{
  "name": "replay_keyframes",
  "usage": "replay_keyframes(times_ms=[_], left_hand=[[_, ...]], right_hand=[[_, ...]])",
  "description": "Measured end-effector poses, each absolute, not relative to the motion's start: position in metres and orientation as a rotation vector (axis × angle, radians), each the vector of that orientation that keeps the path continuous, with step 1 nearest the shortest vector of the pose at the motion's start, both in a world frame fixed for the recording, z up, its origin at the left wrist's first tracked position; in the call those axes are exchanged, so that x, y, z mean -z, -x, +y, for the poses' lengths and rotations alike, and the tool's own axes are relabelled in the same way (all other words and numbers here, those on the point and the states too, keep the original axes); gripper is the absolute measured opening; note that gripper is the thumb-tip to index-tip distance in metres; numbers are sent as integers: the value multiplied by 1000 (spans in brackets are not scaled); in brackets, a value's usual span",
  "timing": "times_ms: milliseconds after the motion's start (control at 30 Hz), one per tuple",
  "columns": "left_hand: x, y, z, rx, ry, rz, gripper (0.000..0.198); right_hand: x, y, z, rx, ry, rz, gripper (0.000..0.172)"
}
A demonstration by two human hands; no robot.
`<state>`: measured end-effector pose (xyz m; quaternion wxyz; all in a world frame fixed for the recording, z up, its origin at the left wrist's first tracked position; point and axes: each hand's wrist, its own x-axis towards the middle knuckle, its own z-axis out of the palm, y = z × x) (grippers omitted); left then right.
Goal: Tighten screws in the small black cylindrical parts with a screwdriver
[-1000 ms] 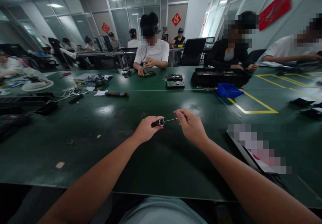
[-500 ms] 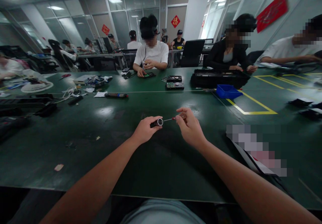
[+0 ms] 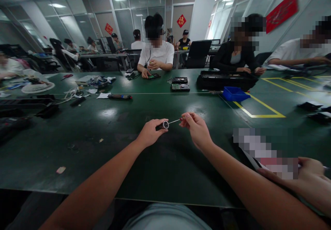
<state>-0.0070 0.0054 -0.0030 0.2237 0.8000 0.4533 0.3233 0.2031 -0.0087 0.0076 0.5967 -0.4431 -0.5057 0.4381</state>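
Observation:
My left hand (image 3: pixel 152 133) is closed around a short dark cylinder (image 3: pixel 166 124) with a pale ring at its open end, which faces me and to the right. In my right hand (image 3: pixel 196 128) is a thin screwdriver (image 3: pixel 175 121) with a reddish handle, pinched between thumb and fingers. Its metal shaft points left, and the tip meets the open end of the cylinder. What lies inside the cylinder is too small to make out. Both hands are held over the middle of the green table (image 3: pixel 144 185).
Another person's hand (image 3: pixel 310 178) grips a blurred flat item (image 3: pixel 269 154) at the right. Farther off are a blue bin (image 3: pixel 235 94), a long black casing (image 3: pixel 226 81), a circuit-board device (image 3: pixel 180 87) and a dark rod-shaped tool (image 3: pixel 120 97). Cables and parts lie left; several people sit around.
My right hand's fingers have curled and shifted on the screwdriver handle, while the tip stays at the cylinder. Another person's hand has come in from the right onto the blurred flat item.

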Motion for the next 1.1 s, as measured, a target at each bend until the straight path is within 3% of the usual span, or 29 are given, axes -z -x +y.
replay_keyframes(times_ms=[367,867,1100], left_hand=[[3,7,6,-946,-2223,1202,44],[-1,6,3,-911,-2234,1234,43],[1,7,5,-909,-2233,1259,44]], right_hand=[[-11,-208,-4,-1332,976,-1008,30],[-9,-204,-13,-796,1092,-1311,25],[-24,-205,-23,-549,1288,-1475,31]])
